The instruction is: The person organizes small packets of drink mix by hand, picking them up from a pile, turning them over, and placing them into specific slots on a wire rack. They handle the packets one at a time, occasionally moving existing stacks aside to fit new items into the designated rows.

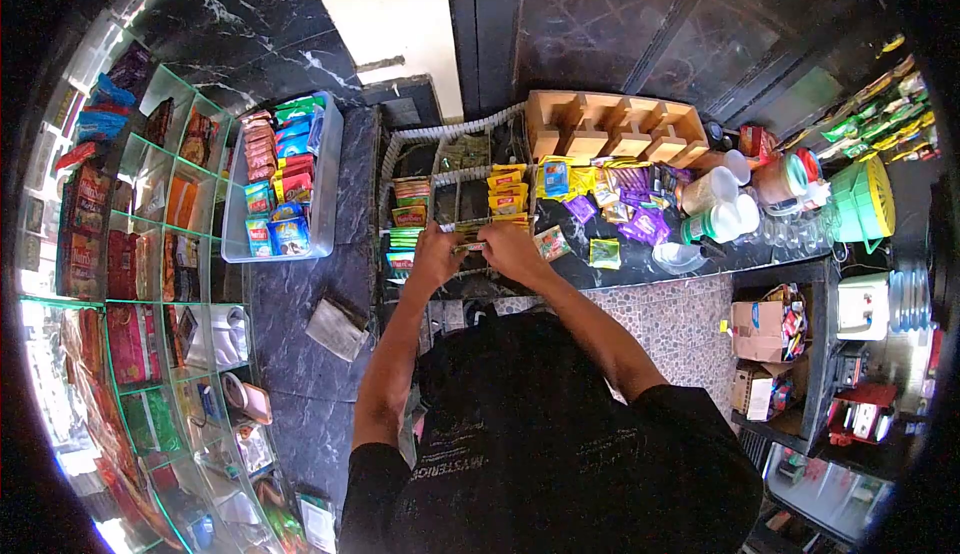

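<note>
My left hand (436, 258) and my right hand (512, 253) are close together over the front of a divided rack (460, 187). Both have their fingers closed round something small between them, too hidden to name. Yellow-and-red sachets (507, 192) stand in a rack compartment just beyond my right hand. Brown and green sachets (409, 216) fill the compartments beside my left hand. To the right of my right hand, a packet (552, 243) lies on the dark counter, with purple sachets (645, 225) farther right.
A clear bin (330, 169) of sachets sits at the left, near a folded cloth (338, 329) and glass shelves (140, 224). Behind the counter items is a wooden rack (610, 119). Jars (708, 190) and a green bucket (862, 199) stand at the right.
</note>
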A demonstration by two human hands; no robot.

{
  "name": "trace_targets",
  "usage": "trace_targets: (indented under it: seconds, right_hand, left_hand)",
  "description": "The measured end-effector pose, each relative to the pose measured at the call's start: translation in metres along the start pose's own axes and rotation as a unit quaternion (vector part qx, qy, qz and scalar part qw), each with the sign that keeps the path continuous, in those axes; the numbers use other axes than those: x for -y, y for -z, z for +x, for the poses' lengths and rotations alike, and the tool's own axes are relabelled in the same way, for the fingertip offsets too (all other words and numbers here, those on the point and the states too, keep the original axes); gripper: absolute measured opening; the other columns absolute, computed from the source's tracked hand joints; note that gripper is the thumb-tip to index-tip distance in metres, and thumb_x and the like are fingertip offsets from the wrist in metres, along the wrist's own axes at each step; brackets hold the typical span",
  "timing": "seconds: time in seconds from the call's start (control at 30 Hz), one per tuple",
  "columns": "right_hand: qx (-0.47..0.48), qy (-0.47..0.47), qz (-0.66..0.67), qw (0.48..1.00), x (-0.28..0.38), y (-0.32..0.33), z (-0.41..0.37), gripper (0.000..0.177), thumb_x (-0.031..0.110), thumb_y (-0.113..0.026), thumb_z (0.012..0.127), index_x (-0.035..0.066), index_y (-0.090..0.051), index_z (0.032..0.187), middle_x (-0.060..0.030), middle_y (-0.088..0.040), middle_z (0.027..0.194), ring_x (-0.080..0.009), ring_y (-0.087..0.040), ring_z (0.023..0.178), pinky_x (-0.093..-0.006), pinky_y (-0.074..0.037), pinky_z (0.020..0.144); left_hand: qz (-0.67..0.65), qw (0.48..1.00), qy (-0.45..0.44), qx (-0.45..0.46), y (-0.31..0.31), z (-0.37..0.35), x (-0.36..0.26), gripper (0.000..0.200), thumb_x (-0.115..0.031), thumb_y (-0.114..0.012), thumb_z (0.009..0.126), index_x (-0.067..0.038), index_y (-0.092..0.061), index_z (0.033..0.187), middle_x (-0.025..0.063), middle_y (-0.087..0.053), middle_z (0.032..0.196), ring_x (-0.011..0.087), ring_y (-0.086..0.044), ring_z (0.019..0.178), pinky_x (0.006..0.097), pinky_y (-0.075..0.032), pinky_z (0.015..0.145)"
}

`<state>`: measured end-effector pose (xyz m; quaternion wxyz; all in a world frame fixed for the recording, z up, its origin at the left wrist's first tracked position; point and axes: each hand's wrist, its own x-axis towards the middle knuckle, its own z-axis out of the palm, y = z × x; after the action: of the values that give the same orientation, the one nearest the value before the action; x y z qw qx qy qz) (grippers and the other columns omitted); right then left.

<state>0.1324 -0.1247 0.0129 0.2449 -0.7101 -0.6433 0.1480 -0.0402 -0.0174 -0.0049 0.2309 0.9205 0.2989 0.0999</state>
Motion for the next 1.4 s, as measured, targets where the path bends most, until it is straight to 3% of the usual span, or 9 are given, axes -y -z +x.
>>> trace_targets:
  seconds: [0.27,0.33,0.43,0.57,0.77,1.03,1.27,1.4]
  right_hand:
    - [0.045,0.007,-0.077,0.996,-0.003,-0.025,0.003,0.016,0.009,-0.067,0.078,0.001,-0.07,0.091,-0.0201,-0.068,0.093,-0.0391,-0.066,0.09,-0.0493,-0.055,0.08]
    - [0.029,-0.009,-0.08,0.996,-0.002,-0.028,0.004,0.016,0.01,-0.066,0.078,0.001,-0.07,0.09,-0.0195,-0.068,0.093,-0.0371,-0.066,0.09,-0.0489,-0.056,0.079]
    - [0.073,-0.014,-0.145,0.987,0.0,-0.029,0.007,0.016,0.012,-0.066,0.079,0.002,-0.071,0.09,-0.0187,-0.069,0.093,-0.0362,-0.066,0.091,-0.0482,-0.056,0.079]
    - [0.07,0.007,-0.128,0.989,-0.004,-0.029,0.011,0.016,0.014,-0.068,0.078,0.002,-0.071,0.088,-0.0177,-0.069,0.093,-0.0366,-0.065,0.093,-0.0485,-0.056,0.081]
    - [-0.005,0.077,-0.154,0.985,-0.008,-0.025,0.013,0.021,0.02,-0.073,0.076,0.004,-0.072,0.088,-0.0149,-0.068,0.091,-0.0343,-0.064,0.096,-0.0463,-0.054,0.085]
    - [0.07,0.046,-0.209,0.974,-0.01,-0.029,0.018,0.02,0.025,-0.073,0.077,0.006,-0.075,0.082,-0.0139,-0.069,0.094,-0.0325,-0.063,0.101,-0.0463,-0.053,0.087]
    - [0.094,0.025,-0.232,0.968,-0.018,-0.048,0.018,0.02,0.025,-0.072,0.079,0.005,-0.076,0.079,-0.0161,-0.068,0.096,-0.0333,-0.062,0.104,-0.0475,-0.052,0.088]
    - [0.055,0.058,-0.211,0.974,-0.014,-0.031,0.01,0.017,0.02,-0.07,0.076,0.005,-0.075,0.079,-0.016,-0.069,0.094,-0.0334,-0.063,0.102,-0.0472,-0.052,0.086]
  left_hand:
    - [0.114,0.991,-0.067,-0.026,-0.022,-0.003,0.002,0.017,-0.012,-0.078,0.069,-0.004,-0.072,0.083,0.0163,-0.06,0.114,0.0366,-0.053,0.109,0.0485,-0.046,0.092]
    - [0.089,0.983,-0.093,-0.13,-0.021,-0.007,-0.004,0.017,-0.012,-0.077,0.069,-0.004,-0.073,0.084,0.0177,-0.058,0.116,0.038,-0.05,0.115,0.0489,-0.044,0.097]
    - [0.109,0.987,-0.067,-0.101,-0.022,-0.006,-0.003,0.019,-0.013,-0.078,0.069,-0.003,-0.073,0.085,0.0191,-0.056,0.118,0.0386,-0.05,0.117,0.049,-0.044,0.098]
    - [0.123,0.986,-0.054,-0.101,-0.028,-0.001,0.003,0.021,-0.014,-0.079,0.069,-0.003,-0.073,0.086,0.0196,-0.056,0.122,0.0387,-0.049,0.12,0.0495,-0.044,0.098]
    - [0.12,0.993,-0.005,-0.01,0.003,0.0,-0.011,0.025,-0.018,-0.081,0.069,-0.003,-0.074,0.088,0.0198,-0.054,0.129,0.038,-0.048,0.122,0.0479,-0.044,0.099]
    - [0.146,0.984,0.062,0.076,-0.018,0.012,0.003,0.026,-0.013,-0.079,0.065,-0.001,-0.075,0.087,0.0203,-0.053,0.128,0.0379,-0.045,0.127,0.0504,-0.044,0.099]
    - [0.204,0.975,0.074,0.046,-0.03,0.017,-0.004,0.022,-0.01,-0.078,0.067,-0.001,-0.075,0.087,0.0181,-0.054,0.123,0.0369,-0.045,0.127,0.0504,-0.045,0.098]
    - [0.193,0.976,0.091,0.05,-0.034,0.019,-0.001,0.019,-0.009,-0.077,0.07,-0.001,-0.075,0.087,0.0172,-0.051,0.126,0.0372,-0.044,0.127,0.0493,-0.045,0.097]
